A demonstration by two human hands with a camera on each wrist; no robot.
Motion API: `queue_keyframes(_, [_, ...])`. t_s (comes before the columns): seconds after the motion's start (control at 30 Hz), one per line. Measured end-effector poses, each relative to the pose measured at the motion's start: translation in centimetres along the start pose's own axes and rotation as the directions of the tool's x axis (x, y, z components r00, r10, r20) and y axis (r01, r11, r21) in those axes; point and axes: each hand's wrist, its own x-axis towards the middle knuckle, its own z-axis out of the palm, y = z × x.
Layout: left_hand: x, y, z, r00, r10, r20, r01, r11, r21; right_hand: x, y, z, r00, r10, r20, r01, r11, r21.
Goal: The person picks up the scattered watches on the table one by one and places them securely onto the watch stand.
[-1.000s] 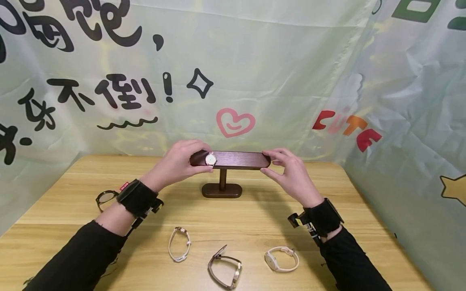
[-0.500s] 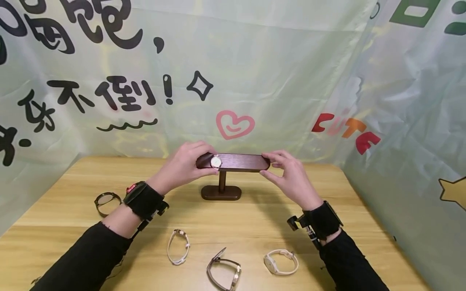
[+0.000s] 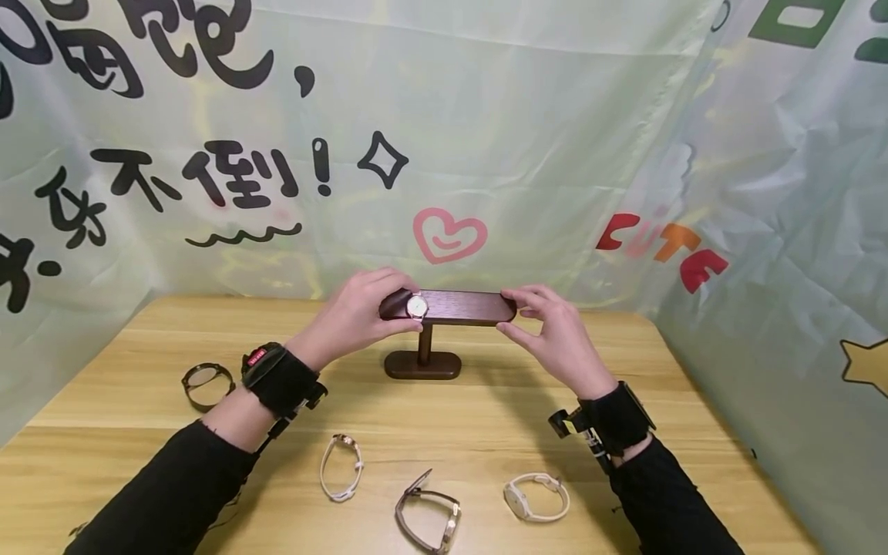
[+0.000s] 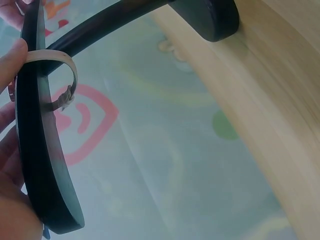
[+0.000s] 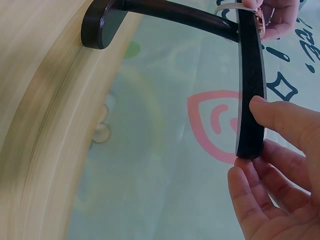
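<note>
A dark wooden T-shaped watch stand [image 3: 472, 307] stands upright toward the back of the table. My left hand [image 3: 361, 312] pinches a wristwatch [image 3: 417, 307] with a white face, thumb below and fingers above, left of the stand's post. Its pale strap [image 4: 70, 65] loops round the bar, the buckle hanging behind it in the left wrist view. At the bar's other end, my right hand [image 3: 555, 331] grips the tip between thumb and fingers. The right wrist view shows that thumb [image 5: 270, 112] on the bar's edge.
On the wooden table [image 3: 277, 462] lie a black watch [image 3: 208, 387] at left, a white-strapped watch [image 3: 341, 468], a brown-strapped watch [image 3: 428, 512] in front, and another white watch [image 3: 536, 497] nearer the right. A printed cloth [image 3: 541, 154] hangs behind.
My left hand has slid the wristwatch rightward along the bar, closer to the post. The right hand has kept its grip on the bar's end. More of the black watch shows.
</note>
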Motion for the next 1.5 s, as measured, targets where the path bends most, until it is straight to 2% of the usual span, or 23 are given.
queue_keyframes(0.57, [0.0, 0.0, -0.1, 0.999, 0.033, -0.017, -0.032, 0.999, 0.025, 0.2, -0.1, 0.0, 1.000, -0.009, -0.007, 0.009, 1.000, 0.007])
queue_keyframes(1.2, [-0.5, 0.2, -0.2, 1.000, 0.009, -0.011, -0.009, 1.000, 0.000, 0.1, -0.1, 0.0, 1.000, 0.009, 0.012, -0.009, 1.000, 0.012])
queue_keyframes(1.5, [-1.2, 0.5, -0.4, 1.000, 0.002, -0.013, -0.002, 1.000, 0.017, -0.1, 0.0, -0.1, 1.000, 0.008, 0.019, -0.008, 1.000, -0.002])
